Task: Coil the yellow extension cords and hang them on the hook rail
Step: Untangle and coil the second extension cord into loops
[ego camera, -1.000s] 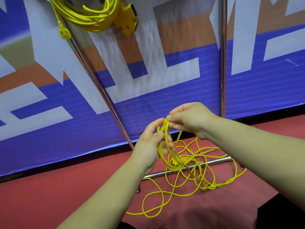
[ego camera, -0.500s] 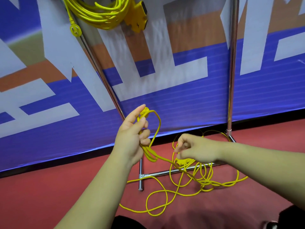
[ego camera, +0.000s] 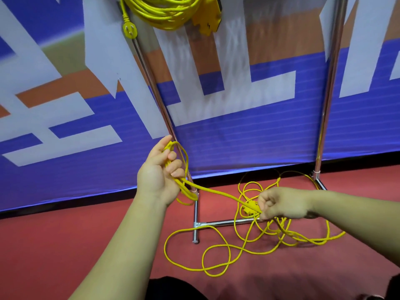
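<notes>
Now the hands are apart, cord stretched between them.
A second ago both hands met; since then the left hand [ego camera: 161, 169] has stayed raised, gripping a few small loops of the yellow cord [ego camera: 216, 192]. The right hand [ego camera: 283, 204] has dropped low, pinching the strand above the loose tangle on the red floor [ego camera: 86, 234]. A coiled cord [ego camera: 164, 11] hangs overhead.
</notes>
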`<state>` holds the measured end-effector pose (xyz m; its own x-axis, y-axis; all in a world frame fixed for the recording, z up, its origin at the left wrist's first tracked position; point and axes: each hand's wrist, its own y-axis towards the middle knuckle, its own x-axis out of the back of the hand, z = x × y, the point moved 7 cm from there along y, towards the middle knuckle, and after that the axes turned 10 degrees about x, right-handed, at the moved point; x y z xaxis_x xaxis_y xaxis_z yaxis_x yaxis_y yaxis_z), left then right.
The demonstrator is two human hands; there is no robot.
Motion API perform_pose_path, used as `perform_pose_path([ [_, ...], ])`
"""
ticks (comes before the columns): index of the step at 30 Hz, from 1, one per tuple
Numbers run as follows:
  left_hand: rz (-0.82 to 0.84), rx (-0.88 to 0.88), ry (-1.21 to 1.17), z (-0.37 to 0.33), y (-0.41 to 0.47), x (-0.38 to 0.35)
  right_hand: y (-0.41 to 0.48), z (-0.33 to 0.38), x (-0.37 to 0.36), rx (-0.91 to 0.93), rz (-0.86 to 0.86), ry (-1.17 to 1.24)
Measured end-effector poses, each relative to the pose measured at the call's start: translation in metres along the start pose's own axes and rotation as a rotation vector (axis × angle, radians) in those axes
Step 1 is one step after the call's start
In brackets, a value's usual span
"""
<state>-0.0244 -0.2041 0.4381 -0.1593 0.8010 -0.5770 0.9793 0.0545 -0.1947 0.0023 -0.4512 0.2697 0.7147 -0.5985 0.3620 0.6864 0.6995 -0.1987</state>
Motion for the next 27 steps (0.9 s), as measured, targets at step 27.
perform_pose_path([
  [27, 0.176, -0.043, 0.971, 0.065, -0.020, -0.056, -0.063, 0.161, 0.053, 0.377, -0.383, 0.288],
])
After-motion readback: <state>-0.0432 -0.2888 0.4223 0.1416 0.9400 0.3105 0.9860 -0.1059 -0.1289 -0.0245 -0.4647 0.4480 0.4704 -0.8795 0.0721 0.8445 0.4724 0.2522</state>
